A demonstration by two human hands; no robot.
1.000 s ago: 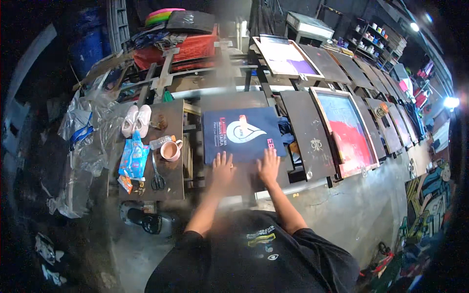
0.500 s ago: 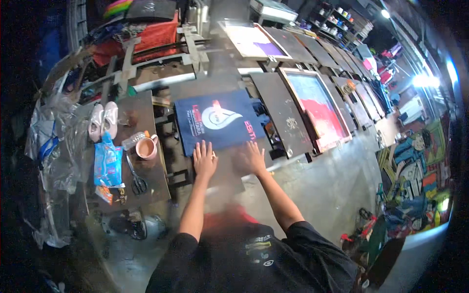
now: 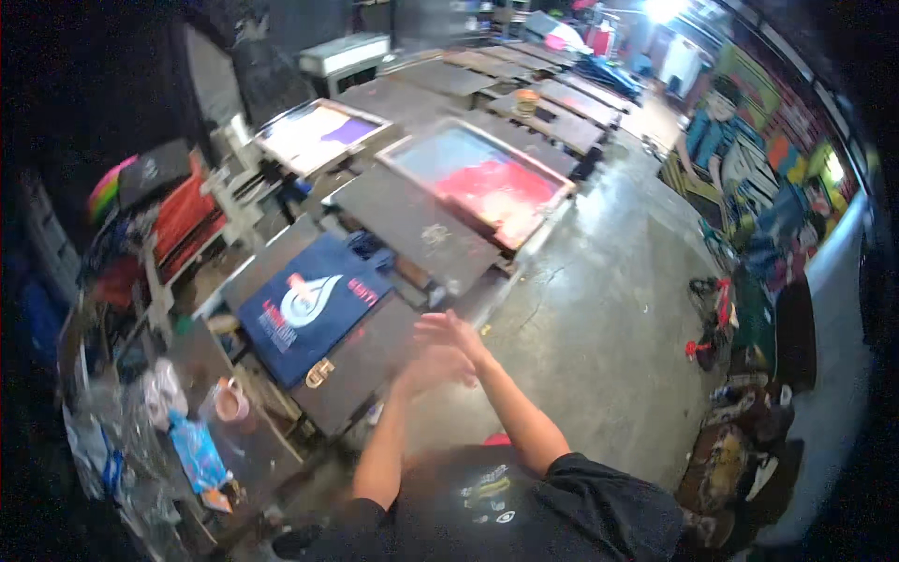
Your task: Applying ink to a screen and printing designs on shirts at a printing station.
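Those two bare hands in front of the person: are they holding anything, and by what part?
Nothing is held. The left hand and the right hand are empty, fingers spread, raised together beside the dark printing board, off the navy printed cloth.

A flat blue package (image 3: 197, 454) with pale markings was seen lying on the dark tabletop (image 3: 262, 459) at lower left, just beside a small brown cup (image 3: 230, 401). A rectangular printing screen (image 3: 482, 178), red and light blue, was set farther back, and another (image 3: 314, 134), white with purple, beyond it.

Dim overall, with a bright lamp (image 3: 663, 7) glaring at the upper right of the frame. Both hands are motion-blurred. Fisheye bending and dark vignetting swallow the edges.
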